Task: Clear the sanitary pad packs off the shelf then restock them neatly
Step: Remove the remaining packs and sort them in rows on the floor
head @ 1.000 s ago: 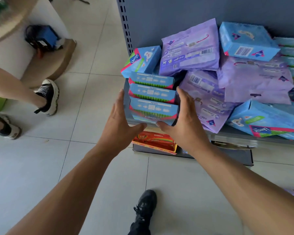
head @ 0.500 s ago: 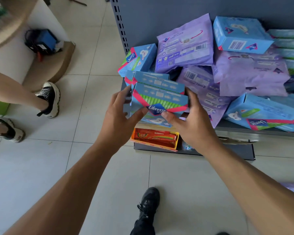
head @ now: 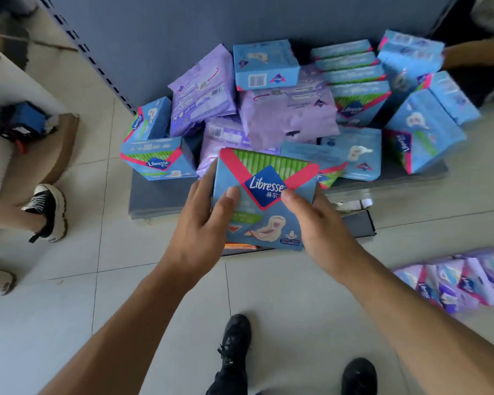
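Blue pack (head: 264,199) clear of shelf edge (head: 166,208)

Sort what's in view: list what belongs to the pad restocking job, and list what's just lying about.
Job:
blue Libresse pack, held by left hand and right hand
blue packs and purple packs on the shelf
purple packs on the floor

Lying about:
blue device with cables
orange box
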`<control>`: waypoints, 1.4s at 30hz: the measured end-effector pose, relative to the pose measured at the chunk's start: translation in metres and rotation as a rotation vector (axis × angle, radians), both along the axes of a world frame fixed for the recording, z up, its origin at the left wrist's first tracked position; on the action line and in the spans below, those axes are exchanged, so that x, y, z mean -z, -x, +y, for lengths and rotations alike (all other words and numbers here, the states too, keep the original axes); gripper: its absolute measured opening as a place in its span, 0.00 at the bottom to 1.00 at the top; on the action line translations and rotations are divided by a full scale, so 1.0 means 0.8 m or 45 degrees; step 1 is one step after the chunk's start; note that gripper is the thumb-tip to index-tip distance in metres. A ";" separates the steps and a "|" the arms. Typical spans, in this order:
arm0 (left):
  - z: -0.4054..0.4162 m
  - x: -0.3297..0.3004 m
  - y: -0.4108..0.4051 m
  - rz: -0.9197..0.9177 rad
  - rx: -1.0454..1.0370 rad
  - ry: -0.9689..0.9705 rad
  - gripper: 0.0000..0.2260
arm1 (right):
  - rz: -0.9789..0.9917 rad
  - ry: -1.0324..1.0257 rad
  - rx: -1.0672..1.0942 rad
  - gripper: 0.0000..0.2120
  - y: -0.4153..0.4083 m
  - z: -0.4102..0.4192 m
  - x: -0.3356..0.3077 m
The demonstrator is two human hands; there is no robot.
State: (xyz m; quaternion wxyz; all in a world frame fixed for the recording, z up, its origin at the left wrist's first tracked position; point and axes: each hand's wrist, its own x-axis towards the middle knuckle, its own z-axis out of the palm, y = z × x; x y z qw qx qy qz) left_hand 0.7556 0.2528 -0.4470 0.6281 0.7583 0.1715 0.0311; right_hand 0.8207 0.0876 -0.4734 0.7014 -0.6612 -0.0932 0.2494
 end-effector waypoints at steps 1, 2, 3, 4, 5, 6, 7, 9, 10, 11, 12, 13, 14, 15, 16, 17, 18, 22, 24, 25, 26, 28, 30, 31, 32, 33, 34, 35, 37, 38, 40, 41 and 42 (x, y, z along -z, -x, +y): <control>-0.023 -0.007 -0.007 -0.031 0.039 0.014 0.21 | 0.007 -0.020 0.055 0.20 0.000 -0.023 -0.006; -0.047 -0.014 -0.016 -0.056 0.081 0.031 0.20 | -0.002 -0.033 0.108 0.19 0.000 -0.048 -0.014; -0.073 -0.022 -0.025 -0.070 0.130 0.050 0.20 | -0.015 -0.044 0.154 0.17 -0.001 -0.073 -0.020; -0.101 -0.028 -0.033 -0.077 0.176 0.065 0.20 | -0.015 -0.050 0.201 0.15 -0.001 -0.100 -0.026; -0.129 -0.032 -0.041 -0.082 0.216 0.072 0.20 | -0.006 -0.047 0.260 0.13 -0.003 -0.127 -0.029; -0.157 -0.035 -0.049 -0.086 0.256 0.067 0.20 | 0.004 -0.037 0.329 0.12 -0.004 -0.154 -0.030; -0.185 -0.036 -0.055 -0.082 0.295 0.057 0.19 | 0.009 -0.016 0.403 0.12 -0.004 -0.183 -0.030; -0.245 -0.036 -0.064 -0.056 0.390 0.050 0.22 | 0.048 0.023 0.529 0.13 -0.001 -0.243 -0.028; -0.277 -0.035 -0.068 -0.035 0.450 0.056 0.24 | 0.088 0.029 0.584 0.12 0.002 -0.276 -0.027; -0.309 -0.033 -0.072 -0.004 0.517 0.049 0.24 | 0.126 0.028 0.640 0.10 0.007 -0.311 -0.026; -0.341 -0.029 -0.075 0.030 0.580 0.037 0.23 | 0.169 0.024 0.699 0.08 0.014 -0.346 -0.023; -0.373 -0.024 -0.077 0.057 0.629 0.034 0.22 | 0.206 0.033 0.753 0.07 0.023 -0.380 -0.023; -0.404 -0.019 -0.077 0.084 0.669 0.039 0.22 | 0.231 0.059 0.798 0.07 0.033 -0.412 -0.023; -0.434 -0.013 -0.077 0.126 0.708 0.038 0.22 | 0.252 0.090 0.829 0.07 0.043 -0.443 -0.023; -0.467 -0.007 -0.077 0.175 0.755 0.030 0.23 | 0.283 0.102 0.865 0.08 0.055 -0.475 -0.023; -0.494 0.000 -0.075 0.216 0.791 0.032 0.24 | 0.327 0.088 0.901 0.07 0.066 -0.500 -0.021; -0.516 0.009 -0.074 0.250 0.822 0.044 0.24 | 0.370 0.061 0.939 0.07 0.075 -0.521 -0.017; -0.602 0.052 -0.069 0.418 0.950 0.138 0.15 | 0.537 0.066 1.253 0.10 0.113 -0.590 0.019; -0.634 0.075 -0.069 0.506 1.020 0.159 0.12 | 0.609 0.110 1.399 0.13 0.126 -0.607 0.039; -0.648 0.087 -0.068 0.543 1.058 0.150 0.13 | 0.643 0.119 1.475 0.13 0.133 -0.614 0.047; -0.662 0.100 -0.068 0.585 1.106 0.127 0.14 | 0.678 0.124 1.553 0.13 0.139 -0.620 0.056; -0.686 0.117 -0.064 0.658 1.131 0.118 0.10 | 0.737 0.121 1.661 0.14 0.152 -0.632 0.067; -0.711 0.132 -0.058 0.749 1.129 0.139 0.09 | 0.759 0.108 1.733 0.15 0.162 -0.650 0.078; -0.724 0.138 -0.055 0.793 1.128 0.135 0.11 | 0.778 0.095 1.756 0.15 0.167 -0.659 0.086; -0.736 0.148 -0.054 0.817 1.142 0.119 0.12 | 0.803 0.077 1.775 0.16 0.171 -0.670 0.097; -0.752 0.161 -0.053 0.825 1.165 0.101 0.13 | 0.830 0.056 1.794 0.16 0.175 -0.683 0.110; -0.769 0.176 -0.054 0.829 1.185 0.078 0.14 | 0.855 0.043 1.815 0.16 0.180 -0.697 0.126; -0.787 0.193 -0.053 0.826 1.207 0.048 0.14 | 0.876 0.041 1.838 0.16 0.183 -0.713 0.142; -0.823 0.230 -0.052 0.816 1.275 -0.027 0.13 | 0.911 0.048 1.866 0.14 0.185 -0.746 0.184; -0.843 0.253 -0.052 0.821 1.311 -0.069 0.11 | 0.931 0.049 1.875 0.13 0.185 -0.765 0.210; -0.891 0.309 -0.061 0.840 1.350 -0.158 0.09 | 0.962 0.049 1.870 0.11 0.177 -0.808 0.270; -0.915 0.341 -0.068 0.837 1.359 -0.201 0.09 | 0.975 0.063 1.840 0.09 0.170 -0.831 0.304; -0.941 0.377 -0.075 0.819 1.369 -0.241 0.10 | 0.974 0.086 1.797 0.07 0.161 -0.854 0.342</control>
